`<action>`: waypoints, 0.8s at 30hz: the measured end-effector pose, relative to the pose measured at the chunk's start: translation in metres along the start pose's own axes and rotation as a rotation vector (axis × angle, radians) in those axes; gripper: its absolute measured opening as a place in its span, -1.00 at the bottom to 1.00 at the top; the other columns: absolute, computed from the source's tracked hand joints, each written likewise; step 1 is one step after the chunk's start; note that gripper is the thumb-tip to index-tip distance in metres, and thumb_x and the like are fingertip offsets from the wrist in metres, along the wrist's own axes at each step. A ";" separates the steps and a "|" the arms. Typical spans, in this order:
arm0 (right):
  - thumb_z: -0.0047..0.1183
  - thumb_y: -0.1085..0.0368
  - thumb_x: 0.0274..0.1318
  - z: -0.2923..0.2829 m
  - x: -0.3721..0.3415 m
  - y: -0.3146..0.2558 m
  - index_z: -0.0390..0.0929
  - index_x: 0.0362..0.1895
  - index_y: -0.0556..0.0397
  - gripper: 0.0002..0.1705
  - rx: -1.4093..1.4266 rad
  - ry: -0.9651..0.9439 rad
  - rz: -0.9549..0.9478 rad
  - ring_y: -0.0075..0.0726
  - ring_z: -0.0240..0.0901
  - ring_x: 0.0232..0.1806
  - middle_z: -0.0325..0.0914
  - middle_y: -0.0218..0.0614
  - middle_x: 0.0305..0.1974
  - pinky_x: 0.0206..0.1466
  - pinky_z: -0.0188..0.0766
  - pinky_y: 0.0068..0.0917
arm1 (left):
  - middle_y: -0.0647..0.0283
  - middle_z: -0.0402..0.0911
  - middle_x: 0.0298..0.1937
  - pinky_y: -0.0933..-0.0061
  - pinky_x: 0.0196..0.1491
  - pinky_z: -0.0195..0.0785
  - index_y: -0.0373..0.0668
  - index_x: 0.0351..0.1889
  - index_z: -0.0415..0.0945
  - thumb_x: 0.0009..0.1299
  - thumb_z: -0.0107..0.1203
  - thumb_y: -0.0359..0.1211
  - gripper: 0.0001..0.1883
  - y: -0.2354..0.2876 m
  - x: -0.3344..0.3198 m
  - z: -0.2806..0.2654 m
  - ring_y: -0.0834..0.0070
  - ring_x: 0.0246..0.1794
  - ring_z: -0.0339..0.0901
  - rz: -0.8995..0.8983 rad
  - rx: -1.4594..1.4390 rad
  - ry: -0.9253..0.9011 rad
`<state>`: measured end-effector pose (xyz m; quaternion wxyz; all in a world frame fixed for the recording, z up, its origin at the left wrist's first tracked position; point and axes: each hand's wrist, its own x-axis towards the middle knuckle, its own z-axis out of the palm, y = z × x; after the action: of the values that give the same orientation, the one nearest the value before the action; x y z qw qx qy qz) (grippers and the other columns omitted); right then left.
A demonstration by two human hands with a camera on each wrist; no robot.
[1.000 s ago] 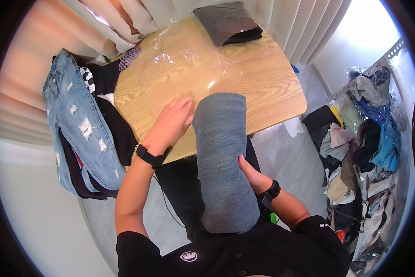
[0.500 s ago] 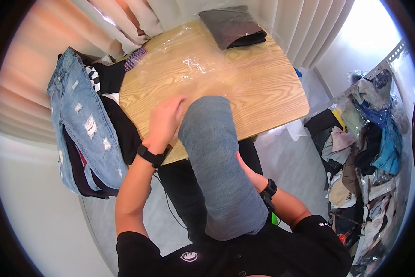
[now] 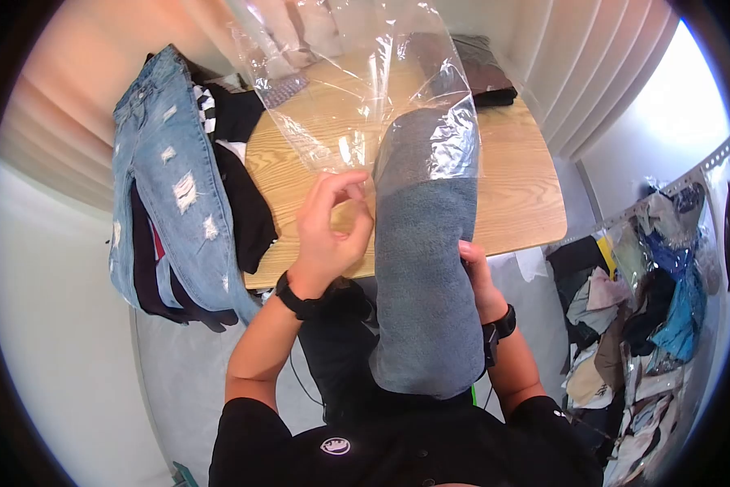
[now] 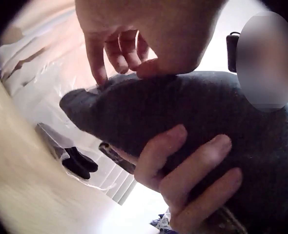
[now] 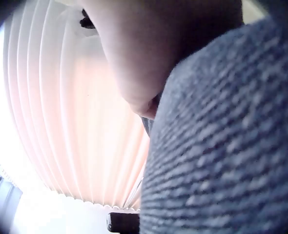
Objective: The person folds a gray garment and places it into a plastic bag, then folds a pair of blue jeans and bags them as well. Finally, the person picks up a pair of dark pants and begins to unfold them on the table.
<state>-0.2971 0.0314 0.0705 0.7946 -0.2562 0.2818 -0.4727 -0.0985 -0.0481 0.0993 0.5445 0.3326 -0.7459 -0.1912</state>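
A thick grey-blue fabric roll lies lengthwise in front of the body, its far end inside a clear plastic bag. My right hand grips the roll from its right side and underneath; in the left wrist view its fingers curl against the fabric. On the roll's left, my left hand is bent, with its fingertips at the near edge of the bag. The left wrist view has this left hand above the roll. Fabric fills much of the right wrist view.
Ripped blue jeans and dark clothes hang over the left side of the wooden table. A bagged grey-brown garment lies at the back. Many clothes are piled at the right beside a metal rail.
The clear bag has come up off the table and now covers the far end of the roll. My left hand has moved to the bag's edge. The roll points straighter forward.
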 end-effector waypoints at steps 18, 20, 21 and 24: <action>-0.23 -0.17 0.33 -0.070 0.022 0.065 0.20 0.32 0.12 -0.28 0.254 -0.087 -0.072 -0.16 0.39 0.14 0.37 -0.10 0.17 0.17 0.41 -0.25 | 0.22 0.48 -0.44 0.59 -0.46 0.34 -0.22 -0.17 0.61 0.20 0.18 -0.60 -0.77 -0.007 -0.018 -0.021 0.54 -0.54 0.45 0.076 0.423 0.019; -0.23 -0.20 0.32 -0.065 0.017 0.060 0.19 0.32 0.12 -0.26 0.138 -0.071 -0.117 -0.15 0.39 0.15 0.37 -0.10 0.17 0.17 0.41 -0.25 | 0.22 0.51 -0.41 0.55 -0.46 0.36 -0.18 -0.21 0.60 0.16 0.18 -0.61 -0.76 -0.010 -0.023 -0.019 0.49 -0.49 0.50 0.064 0.446 0.028; -0.21 -0.26 0.28 -0.058 0.008 0.052 0.18 0.33 0.12 -0.20 0.031 -0.011 -0.094 -0.16 0.38 0.15 0.37 -0.08 0.18 0.17 0.41 -0.26 | 0.22 0.51 -0.41 0.55 -0.46 0.36 -0.18 -0.21 0.60 0.16 0.18 -0.61 -0.76 -0.009 -0.024 -0.019 0.49 -0.49 0.50 0.059 0.459 0.035; -0.15 -0.36 0.19 -0.046 -0.002 0.046 0.15 0.34 0.12 -0.08 -0.014 -0.015 -0.065 -0.16 0.38 0.16 0.35 -0.06 0.18 0.17 0.42 -0.27 | 0.22 0.53 -0.37 0.51 -0.42 0.37 -0.18 -0.20 0.56 0.17 0.12 -0.61 -0.76 -0.009 -0.028 -0.019 0.38 -0.37 0.51 -0.018 0.471 0.022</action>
<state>-0.3014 0.0461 0.0074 0.7790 -0.2742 0.2707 -0.4947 -0.0725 -0.0332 0.0804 0.4583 0.4592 -0.7609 -0.0129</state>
